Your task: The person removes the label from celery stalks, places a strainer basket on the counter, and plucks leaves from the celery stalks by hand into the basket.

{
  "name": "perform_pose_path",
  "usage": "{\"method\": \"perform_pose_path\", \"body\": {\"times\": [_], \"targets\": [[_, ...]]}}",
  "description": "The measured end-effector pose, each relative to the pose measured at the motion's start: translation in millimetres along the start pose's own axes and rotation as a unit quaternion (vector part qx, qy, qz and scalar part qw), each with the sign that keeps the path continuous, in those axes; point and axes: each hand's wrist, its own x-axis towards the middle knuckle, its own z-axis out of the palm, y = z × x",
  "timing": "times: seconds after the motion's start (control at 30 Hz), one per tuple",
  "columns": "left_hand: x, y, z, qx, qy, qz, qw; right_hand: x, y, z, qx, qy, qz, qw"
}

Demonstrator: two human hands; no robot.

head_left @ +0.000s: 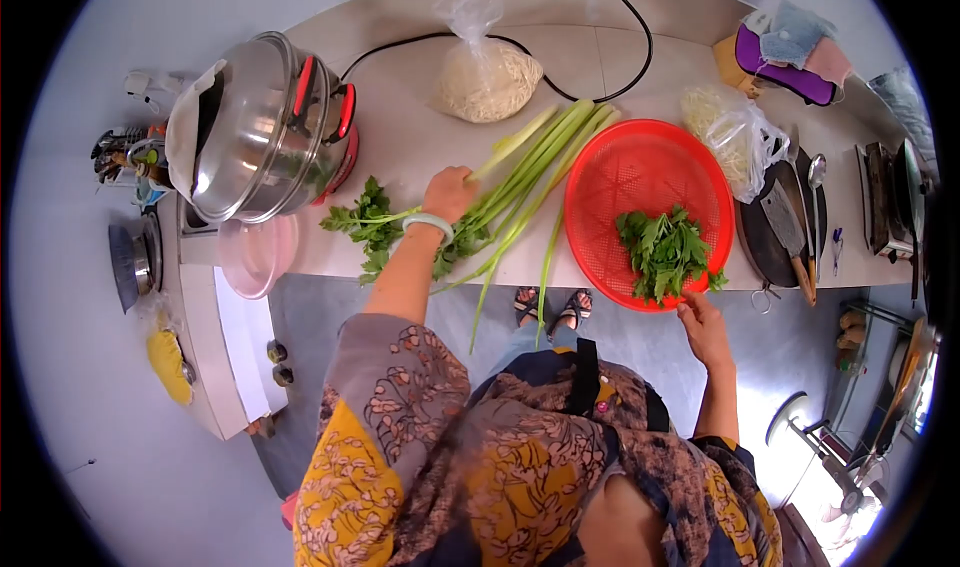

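My left hand [450, 195], with a pale bangle at the wrist, is closed round a celery stalk [515, 142] whose leaves spread out to the left. Under and beside it lie several long green celery stalks [540, 172], some hanging over the counter's front edge. A red perforated basket [605, 167] stands to their right and holds a heap of green leaves [667, 252]. At the basket's front rim is my right hand [703, 325], its fingers bent close to the leaves; what it holds, if anything, is too small to make out.
A large steel steamer [260, 127] stands at the left, above a pink basin [258, 252]. Behind the celery are a bag of noodles [488, 79] and a black cable [645, 42]. A second bag [735, 142], a cleaver [783, 217] and a stove [885, 202] are at the right.
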Motion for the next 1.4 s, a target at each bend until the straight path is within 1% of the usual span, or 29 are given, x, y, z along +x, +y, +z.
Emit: {"method": "perform_pose_path", "body": {"times": [0.1,0.13,0.23,0.33,0.43,0.5,0.53,0.6,0.63,0.73,0.83,0.87,0.93,0.97,1.0,1.13,1.23,1.27,1.37,1.4], "targets": [[-3.5,18.6,-33.8,0.031,0.069,0.054,0.996,0.0,-5.6,0.6,-0.008,0.003,-0.006,1.000],[-6.6,21.9,-43.8,0.016,0.110,0.096,0.989,0.2,-7.9,0.8,-0.013,0.004,-0.010,1.000],[-26.7,51.8,-97.9,0.003,0.069,0.097,0.993,4.0,-15.0,4.8,-0.022,-0.002,-0.007,1.000],[-48.1,100.1,-169.2,-0.011,0.008,0.060,0.998,15.3,-9.2,12.9,-0.001,-0.009,-0.025,1.000],[-57.0,134.0,-223.4,-0.208,-0.030,0.036,0.977,23.1,-21.8,17.0,0.024,-0.009,-0.045,0.999],[-72.0,165.5,-251.3,-0.311,-0.018,0.052,0.949,23.7,-42.4,15.7,-0.014,0.008,-0.053,0.998],[-75.3,177.7,-262.8,-0.338,-0.004,0.050,0.940,23.0,-52.8,14.4,-0.032,0.018,-0.055,0.998],[-76.4,191.1,-278.5,-0.395,0.017,0.088,0.914,22.4,-68.0,11.5,-0.080,0.050,-0.096,0.991],[-75.5,195.4,-282.6,-0.424,0.025,0.107,0.899,21.9,-75.4,9.2,-0.105,0.067,-0.115,0.986],[-71.3,202.9,-282.7,-0.503,0.027,0.146,0.851,17.3,-104.3,-0.7,-0.049,0.056,-0.129,0.989],[-67.2,211.0,-273.1,-0.554,0.022,0.157,0.817,18.2,-122.3,1.9,0.126,0.017,-0.180,0.975],[-64.8,212.0,-269.1,-0.568,0.016,0.158,0.808,17.8,-134.9,6.4,0.177,0.017,-0.198,0.964],[-58.9,215.6,-258.9,-0.591,0.009,0.154,0.792,16.6,-163.7,13.6,0.245,-0.023,-0.253,0.935],[-55.6,217.4,-254.0,-0.600,0.009,0.149,0.786,18.7,-178.4,19.4,0.254,-0.033,-0.318,0.913],[-53.2,219.4,-249.8,-0.609,0.010,0.145,0.780,17.8,-196.1,21.8,0.237,-0.045,-0.355,0.903],[-50.2,231.5,-231.9,-0.617,0.005,0.117,0.778,18.3,-257.9,46.5,0.227,-0.004,-0.436,0.871],[-52.0,235.6,-223.0,-0.612,-0.015,0.114,0.782,23.2,-271.9,59.6,0.205,-0.079,-0.416,0.882],[-53.3,236.4,-220.4,-0.611,-0.022,0.114,0.783,24.1,-272.6,61.4,0.202,-0.101,-0.395,0.890],[-55.0,230.1,-214.8,-0.610,-0.045,0.112,0.783,27.3,-267.3,63.7,0.185,-0.087,-0.427,0.881],[-55.6,228.5,-212.7,-0.610,-0.049,0.109,0.783,27.9,-266.8,61.5,0.169,-0.104,-0.437,0.877]]}}
